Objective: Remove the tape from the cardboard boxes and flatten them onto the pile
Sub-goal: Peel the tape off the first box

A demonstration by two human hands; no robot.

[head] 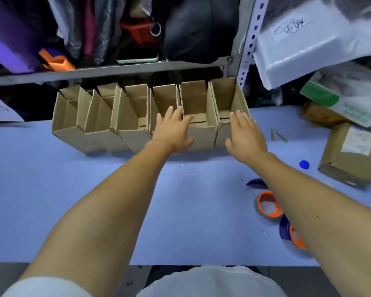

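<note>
Nearest: two bare forearms reaching forward over pale blue table [94, 189]. Orange tape rolls [268, 205] lying beside right forearm. Left hand [173, 131] spread, palm down, fingertips over rim of open cardboard box in row of open cardboard boxes [137, 116] (contact likely, grip unclear). Right hand [245, 136] spread flat, holding nothing, at front of rightmost box. Sealed parcel [349, 155] at far right. Beyond boxes: cluttered metal shelf [116, 70].
</note>
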